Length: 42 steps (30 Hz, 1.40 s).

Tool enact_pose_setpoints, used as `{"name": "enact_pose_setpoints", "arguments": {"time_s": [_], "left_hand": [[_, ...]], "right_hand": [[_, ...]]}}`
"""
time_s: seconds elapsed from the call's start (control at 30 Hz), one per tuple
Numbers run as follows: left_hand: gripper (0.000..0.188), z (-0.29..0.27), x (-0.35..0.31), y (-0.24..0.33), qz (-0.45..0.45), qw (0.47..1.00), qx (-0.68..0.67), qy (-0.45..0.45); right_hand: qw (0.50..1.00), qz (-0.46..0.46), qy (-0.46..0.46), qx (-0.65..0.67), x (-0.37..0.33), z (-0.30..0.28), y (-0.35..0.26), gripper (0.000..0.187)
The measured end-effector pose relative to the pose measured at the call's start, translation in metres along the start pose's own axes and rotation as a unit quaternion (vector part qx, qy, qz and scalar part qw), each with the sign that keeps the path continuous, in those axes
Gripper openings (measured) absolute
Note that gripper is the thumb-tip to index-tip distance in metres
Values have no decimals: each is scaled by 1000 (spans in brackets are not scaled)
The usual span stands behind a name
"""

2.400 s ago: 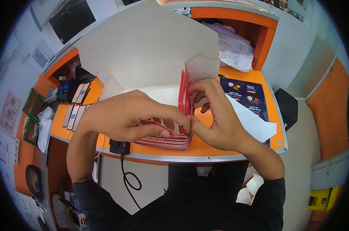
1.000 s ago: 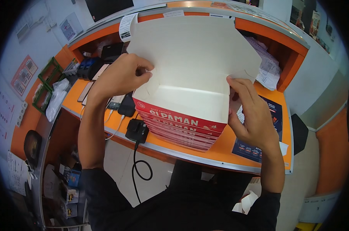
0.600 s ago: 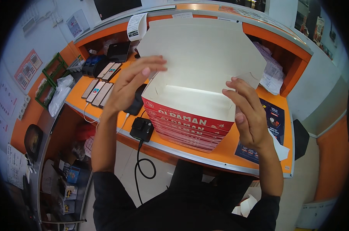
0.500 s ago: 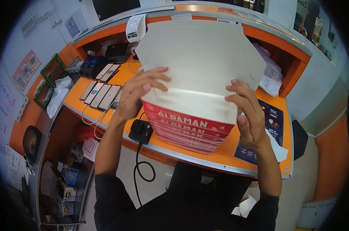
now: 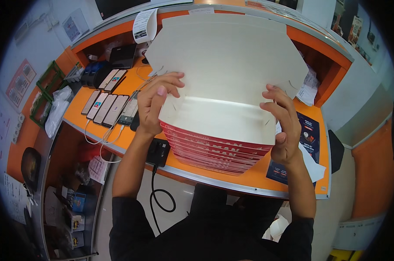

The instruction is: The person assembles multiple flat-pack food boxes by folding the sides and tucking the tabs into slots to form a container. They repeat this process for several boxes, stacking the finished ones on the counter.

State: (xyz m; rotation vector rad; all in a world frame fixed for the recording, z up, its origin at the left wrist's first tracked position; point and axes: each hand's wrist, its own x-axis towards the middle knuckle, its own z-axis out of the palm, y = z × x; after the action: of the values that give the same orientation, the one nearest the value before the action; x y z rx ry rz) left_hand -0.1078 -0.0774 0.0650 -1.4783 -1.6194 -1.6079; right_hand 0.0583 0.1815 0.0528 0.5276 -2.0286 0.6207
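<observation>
A stack of nested red paperboard food boxes (image 5: 210,157) stands on the orange counter in front of me. The top food box (image 5: 223,114) is open, its white inside bare and its wide white lid raised at the back. My left hand (image 5: 155,104) grips the left side of that box near the lid fold, fingertips over the edge. On the opposite side my right hand (image 5: 285,122) holds the right wall, its fingers bent over the rim and the thumb outside. The parts of the walls under my palms are hidden.
Several phones (image 5: 105,106) with white cables lie on the counter (image 5: 75,111) at the left. A black adapter (image 5: 158,152) with a black cord sits at the front edge. A dark leaflet (image 5: 308,130) and white paper (image 5: 310,163) lie at the right, below an orange shelf (image 5: 331,85).
The top box's inside shows more fully, and its front wall sits lower against the stack. Both hands have stayed on its sides, now slightly farther apart. My view has shifted a little.
</observation>
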Motion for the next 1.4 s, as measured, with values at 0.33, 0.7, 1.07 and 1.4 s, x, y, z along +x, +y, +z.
{"name": "enact_pose_setpoints", "arguments": {"time_s": [0.33,0.7,1.07,1.4], "left_hand": [[32,-11,-5,10,-19,1000,6,-16],[40,-11,12,59,-178,974,113,81],[13,242,-29,192,173,871,23,-460],[49,449,-41,148,150,705,139,-679]], "right_hand": [[999,-21,-10,39,-6,-1,0,61],[994,-31,60,-88,-59,-96,-47,61],[529,564,584,-248,-461,-140,-92,31],[401,733,342,-430,-785,-101,-35,33]]}}
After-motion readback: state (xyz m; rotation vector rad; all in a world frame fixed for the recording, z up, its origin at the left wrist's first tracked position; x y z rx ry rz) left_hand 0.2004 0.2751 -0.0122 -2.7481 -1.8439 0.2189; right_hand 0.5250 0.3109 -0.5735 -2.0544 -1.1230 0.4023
